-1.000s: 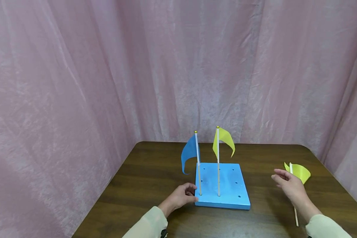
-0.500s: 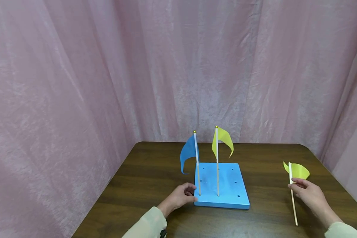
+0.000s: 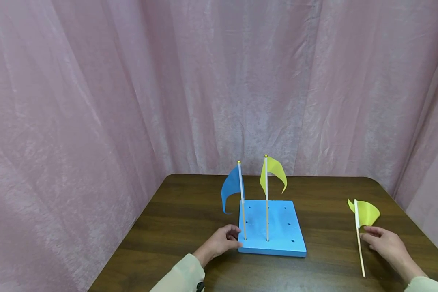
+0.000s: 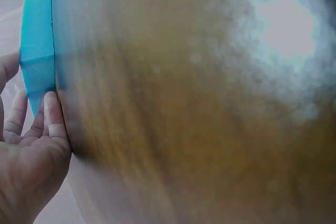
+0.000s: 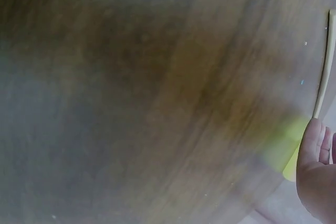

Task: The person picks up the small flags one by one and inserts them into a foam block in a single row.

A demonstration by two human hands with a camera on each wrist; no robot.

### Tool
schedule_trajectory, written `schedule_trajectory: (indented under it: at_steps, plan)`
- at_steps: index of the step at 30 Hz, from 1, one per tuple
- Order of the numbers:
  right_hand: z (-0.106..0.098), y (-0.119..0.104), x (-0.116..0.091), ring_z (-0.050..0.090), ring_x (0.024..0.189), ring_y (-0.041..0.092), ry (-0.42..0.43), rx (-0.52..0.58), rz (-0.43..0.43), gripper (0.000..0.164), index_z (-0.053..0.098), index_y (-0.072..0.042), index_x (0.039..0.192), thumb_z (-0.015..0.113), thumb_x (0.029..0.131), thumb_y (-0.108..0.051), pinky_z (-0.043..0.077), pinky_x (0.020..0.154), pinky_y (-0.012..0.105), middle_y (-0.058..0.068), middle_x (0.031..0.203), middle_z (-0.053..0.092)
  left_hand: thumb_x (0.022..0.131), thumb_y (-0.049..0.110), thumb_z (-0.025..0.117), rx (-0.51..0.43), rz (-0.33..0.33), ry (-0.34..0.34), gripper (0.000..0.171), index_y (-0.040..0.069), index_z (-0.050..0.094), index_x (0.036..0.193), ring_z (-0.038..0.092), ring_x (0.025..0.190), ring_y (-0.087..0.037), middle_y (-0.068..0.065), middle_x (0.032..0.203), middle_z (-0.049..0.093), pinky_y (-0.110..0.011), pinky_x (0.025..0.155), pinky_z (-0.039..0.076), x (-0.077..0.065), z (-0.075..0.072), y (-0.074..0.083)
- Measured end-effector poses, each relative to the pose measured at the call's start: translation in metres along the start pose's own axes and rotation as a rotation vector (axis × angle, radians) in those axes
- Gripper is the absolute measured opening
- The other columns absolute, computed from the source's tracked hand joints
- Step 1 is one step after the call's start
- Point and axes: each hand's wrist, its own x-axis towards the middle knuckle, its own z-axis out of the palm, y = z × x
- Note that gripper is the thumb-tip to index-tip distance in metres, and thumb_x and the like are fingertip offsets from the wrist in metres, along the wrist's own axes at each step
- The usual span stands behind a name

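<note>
In the head view, a blue square board [image 3: 277, 245] with small holes holds two upright flags near its front-left: a blue flag [image 3: 231, 187] and a yellow flag [image 3: 275, 167] to its right. My left hand [image 3: 219, 242] grips the board's front-left corner, thumb at the front; in the left wrist view, the fingers [image 4: 54, 115] lie against the board's side [image 4: 39, 51]. A second yellow flag [image 3: 367, 211] lies on the table at right. Beside its stick [image 3: 361, 257] is my right hand [image 3: 385, 245], fingers loosely bent, fingertips right at the stick below the cloth.
The brown wooden table [image 3: 182, 202] has rounded far corners. Pink curtains [image 3: 219, 89] hang behind it and along both sides. Dark table surface [image 3: 328, 243] stretches between the board and the lying flag.
My right hand came down from above the lying flag to its stick, moving right and towards me. The left hand stays at the board, and the flags keep their places.
</note>
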Motion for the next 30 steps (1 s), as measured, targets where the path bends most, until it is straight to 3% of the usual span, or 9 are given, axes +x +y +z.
schedule_trajectory:
  at_steps: [15,30]
  plan:
    - [0.005,0.006,-0.002,0.068,0.08,0.019,-0.036,0.014,0.036,0.06,0.05,0.018,0.128,0.063,0.096,-0.031,0.049,0.066,0.029,0.021,0.102,0.07,0.086,0.007,0.077,-0.004,0.01,-0.002,0.034,0.006,0.062,0.117,0.053,0.087,-0.02,-0.006,0.099,0.059,-0.031,0.071,0.046,0.0,0.001,0.0]
    - [0.011,0.006,-0.005,0.069,0.079,0.021,-0.062,0.089,0.047,0.056,0.051,0.021,0.123,0.067,0.092,-0.024,0.053,0.066,0.028,0.019,0.097,0.071,0.086,0.006,0.077,-0.005,0.019,-0.001,0.035,0.006,0.062,0.117,0.053,0.088,-0.019,-0.007,0.101,0.06,-0.029,0.069,0.047,0.001,0.0,-0.002]
